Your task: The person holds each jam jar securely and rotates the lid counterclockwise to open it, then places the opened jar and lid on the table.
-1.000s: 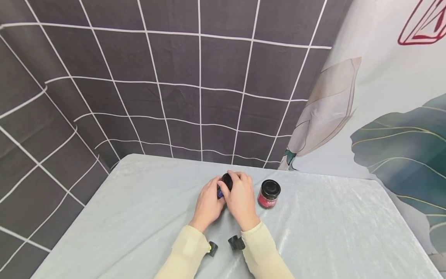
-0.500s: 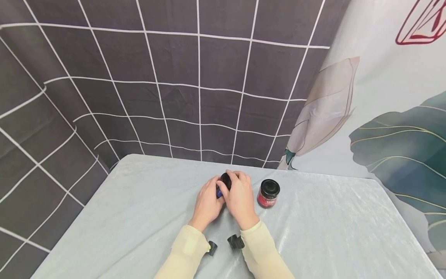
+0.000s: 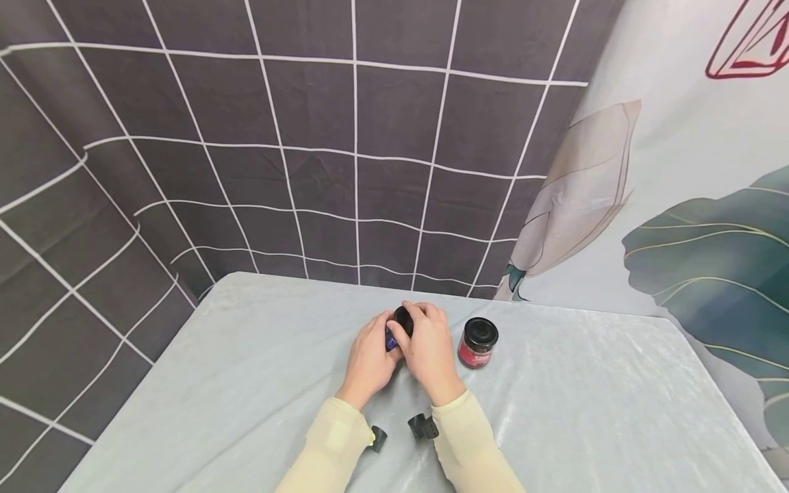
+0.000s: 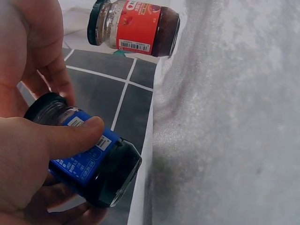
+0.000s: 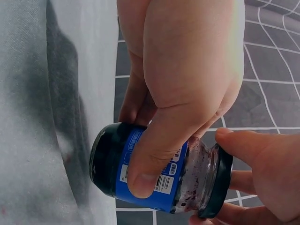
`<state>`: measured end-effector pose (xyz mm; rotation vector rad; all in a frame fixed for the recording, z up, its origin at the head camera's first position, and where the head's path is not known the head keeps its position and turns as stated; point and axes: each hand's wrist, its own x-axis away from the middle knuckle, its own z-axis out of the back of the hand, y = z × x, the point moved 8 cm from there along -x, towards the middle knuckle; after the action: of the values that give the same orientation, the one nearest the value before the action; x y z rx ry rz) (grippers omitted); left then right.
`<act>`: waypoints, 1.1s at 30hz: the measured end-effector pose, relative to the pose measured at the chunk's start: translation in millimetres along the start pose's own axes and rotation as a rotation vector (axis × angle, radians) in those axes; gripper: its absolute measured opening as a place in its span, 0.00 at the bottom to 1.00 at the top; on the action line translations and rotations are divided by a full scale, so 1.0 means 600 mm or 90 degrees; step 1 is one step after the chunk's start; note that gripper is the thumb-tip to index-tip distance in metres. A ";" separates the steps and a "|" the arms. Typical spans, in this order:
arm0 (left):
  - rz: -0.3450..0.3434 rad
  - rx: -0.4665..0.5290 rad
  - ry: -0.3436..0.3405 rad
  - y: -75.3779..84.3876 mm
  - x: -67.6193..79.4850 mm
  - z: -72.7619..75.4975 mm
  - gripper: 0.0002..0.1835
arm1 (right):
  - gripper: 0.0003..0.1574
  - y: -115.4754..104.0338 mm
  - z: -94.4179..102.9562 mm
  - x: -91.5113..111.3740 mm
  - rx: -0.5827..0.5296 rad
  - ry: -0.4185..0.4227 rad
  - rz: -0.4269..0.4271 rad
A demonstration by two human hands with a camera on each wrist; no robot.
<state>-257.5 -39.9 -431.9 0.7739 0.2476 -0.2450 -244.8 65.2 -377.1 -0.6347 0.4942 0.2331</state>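
Note:
A glass jar (image 3: 391, 340) with a blue label and dark contents is between my two hands. My left hand (image 3: 368, 356) grips its body, with the thumb lying across the label in both wrist views. At the black lid (image 5: 219, 182), the thumb and fingers of my right hand (image 5: 269, 173) hold the rim. The jar (image 4: 86, 152) leans, lid end higher, its base above the cloth in the wrist views. To the right of my right hand, a second jar (image 3: 477, 344) with a red label and black lid stands upright on the table.
A pale grey cloth covers the table (image 3: 246, 383). Behind it hangs a dark curtain (image 3: 308, 178) with a white grid, and at the right a white curtain (image 3: 666, 157) with leaf prints. Black wrist mounts (image 3: 422, 427) sit inside the sleeves.
My right wrist has shifted slightly to the right. Both hands stay on the blue-labelled jar, and the red-labelled jar stands where it was.

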 end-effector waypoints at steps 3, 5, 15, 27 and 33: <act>0.003 -0.003 -0.001 -0.001 -0.001 -0.001 0.30 | 0.26 0.000 0.001 0.000 -0.001 -0.003 0.004; 0.005 -0.002 -0.003 -0.001 -0.001 -0.002 0.30 | 0.26 0.000 0.000 0.000 0.000 -0.005 0.006; 0.000 0.000 0.002 0.001 0.000 0.003 0.31 | 0.26 -0.001 -0.001 0.000 0.003 -0.016 0.015; 0.004 0.002 0.008 -0.003 -0.004 0.005 0.31 | 0.26 -0.002 -0.002 -0.001 -0.002 -0.025 0.012; 0.010 0.007 0.000 -0.003 -0.003 0.004 0.31 | 0.26 -0.001 -0.002 0.001 0.001 -0.034 0.009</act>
<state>-259.4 -42.9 -430.8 0.7870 0.2410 -0.2319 -244.7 63.9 -377.9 -0.6224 0.4474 0.2630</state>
